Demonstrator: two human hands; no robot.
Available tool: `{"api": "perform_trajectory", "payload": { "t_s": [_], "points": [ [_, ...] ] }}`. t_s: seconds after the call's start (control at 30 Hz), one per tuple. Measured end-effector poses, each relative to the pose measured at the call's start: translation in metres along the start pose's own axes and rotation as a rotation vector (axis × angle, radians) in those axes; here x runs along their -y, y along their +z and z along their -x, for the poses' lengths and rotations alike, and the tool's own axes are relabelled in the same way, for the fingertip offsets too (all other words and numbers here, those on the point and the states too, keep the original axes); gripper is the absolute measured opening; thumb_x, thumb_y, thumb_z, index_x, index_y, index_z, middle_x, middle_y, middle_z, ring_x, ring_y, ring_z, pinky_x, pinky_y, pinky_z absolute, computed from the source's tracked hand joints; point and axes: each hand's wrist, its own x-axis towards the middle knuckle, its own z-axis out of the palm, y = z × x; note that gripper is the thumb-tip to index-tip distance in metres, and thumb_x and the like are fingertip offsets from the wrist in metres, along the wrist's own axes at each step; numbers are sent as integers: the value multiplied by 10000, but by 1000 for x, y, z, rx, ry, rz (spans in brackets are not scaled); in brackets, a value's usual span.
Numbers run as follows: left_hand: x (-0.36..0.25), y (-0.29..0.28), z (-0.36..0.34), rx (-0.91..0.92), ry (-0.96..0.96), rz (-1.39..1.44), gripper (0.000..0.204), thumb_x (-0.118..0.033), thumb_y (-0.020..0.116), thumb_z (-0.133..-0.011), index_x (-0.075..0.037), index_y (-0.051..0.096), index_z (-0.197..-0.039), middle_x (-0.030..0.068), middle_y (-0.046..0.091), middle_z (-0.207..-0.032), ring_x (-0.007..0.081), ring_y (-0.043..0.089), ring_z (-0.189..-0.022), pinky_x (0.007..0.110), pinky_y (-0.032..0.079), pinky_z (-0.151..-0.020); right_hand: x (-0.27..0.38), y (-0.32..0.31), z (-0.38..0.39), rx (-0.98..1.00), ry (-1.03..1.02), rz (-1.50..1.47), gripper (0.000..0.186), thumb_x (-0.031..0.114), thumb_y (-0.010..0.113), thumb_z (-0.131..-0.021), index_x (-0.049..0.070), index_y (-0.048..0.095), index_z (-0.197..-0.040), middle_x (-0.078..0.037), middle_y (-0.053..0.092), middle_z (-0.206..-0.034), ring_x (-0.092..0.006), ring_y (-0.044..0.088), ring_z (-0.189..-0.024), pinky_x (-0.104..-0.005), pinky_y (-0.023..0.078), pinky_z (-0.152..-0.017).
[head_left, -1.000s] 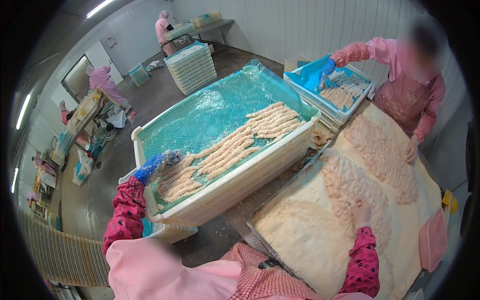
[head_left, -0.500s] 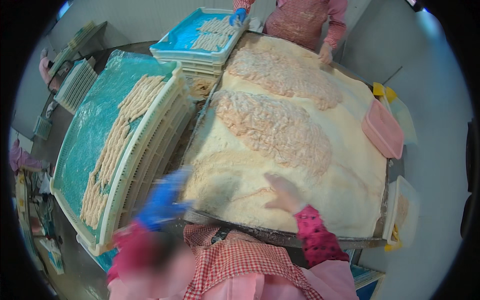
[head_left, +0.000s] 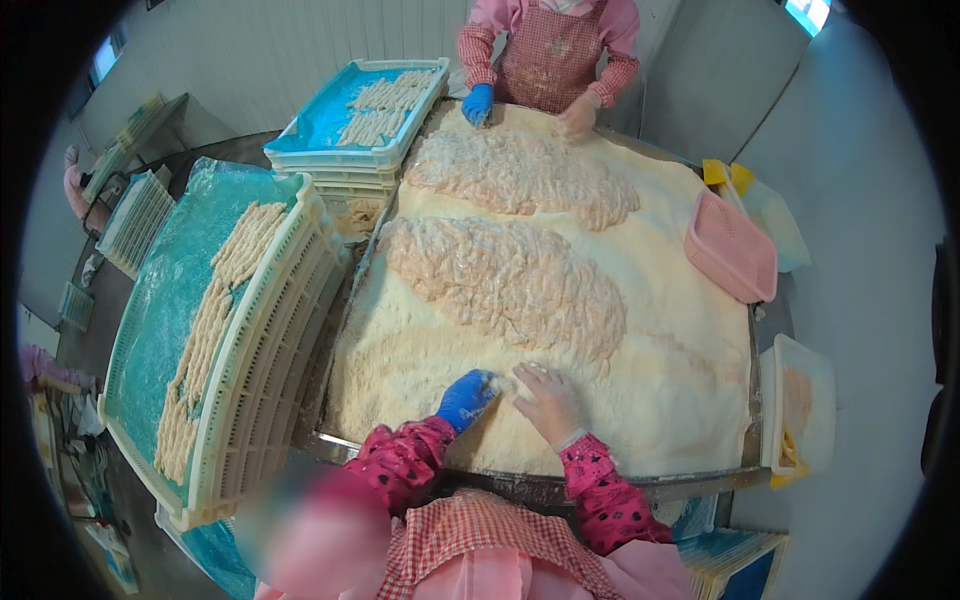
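My left hand, in a blue glove, is at the near part of the breading table, its fingers closed together in the pale crumb powder. What they hold, if anything, is hidden. Close beside it on the right, my right hand rests palm down on the powder, fingers stretched out. A small pale bit shows between the two hands. Beyond them lies a heap of raw, pinkish meat strips, with a second heap farther back.
At left, a stack of cream trays bears coated strips on blue-green film. Another tray stack stands behind. A co-worker works across the table. Along the right edge are a pink basket and a clear tub.
My left hand has swung from near the tray stack onto the powder beside my right hand. My right hand has shifted slightly left. The co-worker's blue-gloved hand has left the back tray for the table.
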Motion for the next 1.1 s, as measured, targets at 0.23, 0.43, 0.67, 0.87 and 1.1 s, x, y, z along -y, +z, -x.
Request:
{"api": "perform_trajectory", "payload": {
  "t_s": [0.23, 0.43, 0.67, 0.87, 1.1],
  "points": [
    [-9, 19, 32, -277, -44, 953, 389, -309, 414, -917, -63, 439, -1218, 88, 508, -1115, 194, 500, -956, 319, 427, -823, 55, 74, -26, -179, -196, -577, 560, 375, 410, -902, 47, 302, -1342, -223, 335, -1335, -379, 310, -1247, -394, 258, -1020],
    [-12, -53, 72, 5, -429, 1560, 462, -432, 359, -923, -102, 379, -1245, 65, 516, -1035, 131, 496, -755, 276, 435, -665, 7, 41, -130, -222, 74, -221, 362, 180, 599, -731, 61, 534, -1066, -160, 572, -1004, -330, 522, -965, -420, 420, -830],
    [-82, -245, 78, -389, 26, 1461, 594, -503, 462, -857, -123, 342, -1297, 48, 479, -1101, 164, 507, -828, 493, 438, -830, -24, 67, -194, -157, 17, 156, 222, 122, 660, -643, 70, 567, -837, -150, 595, -770, -334, 576, -761, -428, 466, -660],
    [11, -428, 178, -877, -249, 598, 663, -568, 387, -862, -90, 327, -1317, 130, 334, -1341, 279, 346, -1217, 464, 374, -928, -13, 82, -196, -158, 107, -10, 272, 84, 665, -588, 59, 539, -828, -146, 584, -740, -341, 571, -730, -425, 453, -640],
    [27, -445, 179, -442, -521, 380, 753, -637, 261, -856, -117, 200, -1397, 125, 271, -1407, 292, 247, -1291, 473, 201, -1031, -47, 86, -198, -192, 232, -221, 220, 67, 612, -623, 63, 530, -828, -102, 558, -713, -283, 558, -683, -376, 436, -612]
  ]
}}
